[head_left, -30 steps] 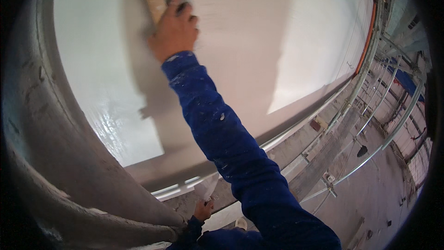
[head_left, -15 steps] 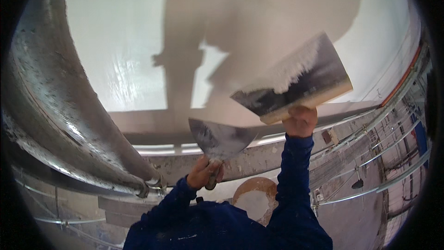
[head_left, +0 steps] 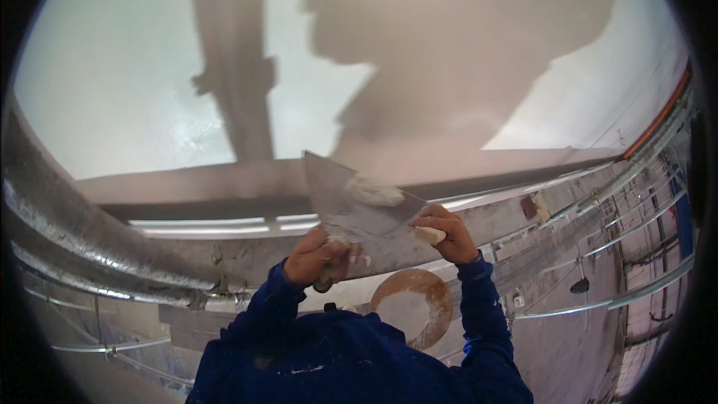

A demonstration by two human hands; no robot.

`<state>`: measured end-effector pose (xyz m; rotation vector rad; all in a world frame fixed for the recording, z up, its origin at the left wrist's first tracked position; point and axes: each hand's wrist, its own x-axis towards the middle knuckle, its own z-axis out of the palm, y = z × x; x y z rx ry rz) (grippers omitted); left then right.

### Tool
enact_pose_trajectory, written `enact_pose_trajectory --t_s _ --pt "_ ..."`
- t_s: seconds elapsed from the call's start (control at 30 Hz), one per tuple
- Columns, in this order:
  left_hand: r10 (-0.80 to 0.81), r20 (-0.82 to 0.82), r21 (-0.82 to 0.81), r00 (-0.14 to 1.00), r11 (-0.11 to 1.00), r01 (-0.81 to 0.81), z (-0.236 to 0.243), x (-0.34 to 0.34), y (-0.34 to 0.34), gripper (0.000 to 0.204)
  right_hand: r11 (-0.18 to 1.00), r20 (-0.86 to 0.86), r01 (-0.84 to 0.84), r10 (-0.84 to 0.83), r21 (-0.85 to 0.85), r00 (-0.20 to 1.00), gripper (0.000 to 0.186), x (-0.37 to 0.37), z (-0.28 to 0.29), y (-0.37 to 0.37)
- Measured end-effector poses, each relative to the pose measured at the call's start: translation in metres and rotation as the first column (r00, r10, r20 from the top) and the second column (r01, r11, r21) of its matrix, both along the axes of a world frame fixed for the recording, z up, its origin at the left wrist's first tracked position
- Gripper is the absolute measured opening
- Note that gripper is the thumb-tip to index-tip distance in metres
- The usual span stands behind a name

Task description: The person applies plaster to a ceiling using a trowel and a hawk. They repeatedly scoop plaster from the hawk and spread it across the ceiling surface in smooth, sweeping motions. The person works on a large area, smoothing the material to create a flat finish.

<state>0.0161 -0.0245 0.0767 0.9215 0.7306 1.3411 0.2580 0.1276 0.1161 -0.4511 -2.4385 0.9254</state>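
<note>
My left hand [head_left: 310,258] is closed around the handle of a putty knife [head_left: 333,194], its fan-shaped metal blade tilted up and away from me. A lump of whitish plaster [head_left: 375,191] lies on that blade near its far edge. At the blade's right corner, my right hand [head_left: 449,232] is closed on the pale wooden handle [head_left: 428,236] of a wide plastering spatula. The spatula's blade is turned so that it hardly shows; whether it touches the putty knife I cannot tell. Beyond both tools stands a smooth pale wall [head_left: 142,97].
Below my hands is a round, brown-rimmed container [head_left: 385,284] with whitish material inside. Large grey pipes [head_left: 67,213] curve along the left. Metal rails [head_left: 636,299] run at the right, and shadows fall across the wall.
My right hand has come down and left, turning the wide spatula from broadside to nearly out of sight beside the putty knife. A plaster lump now sits on the putty knife. The view has shifted.
</note>
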Motion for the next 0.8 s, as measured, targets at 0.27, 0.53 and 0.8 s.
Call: enact_pose_trajectory --t_s 0.27,0.53,0.8 --pt "0.288 0.077 -0.089 0.955 0.956 -0.281 -0.025 0.006 -0.019 0.044 0.617 -0.317 0.766 -0.774 -0.180 0.548 0.033 0.080 0.132 0.074" --pt "0.194 0.159 -0.180 0.968 0.970 -0.165 -0.075 0.006 -0.025 0.036 0.225 -0.704 0.954 -0.644 0.200 0.299 0.054 0.116 0.291 0.258" --pt "0.354 0.134 -0.309 0.926 0.902 -0.301 -0.070 0.003 -0.054 0.032 0.332 -0.705 0.943 -0.660 0.034 0.258 0.068 0.034 0.295 0.312"
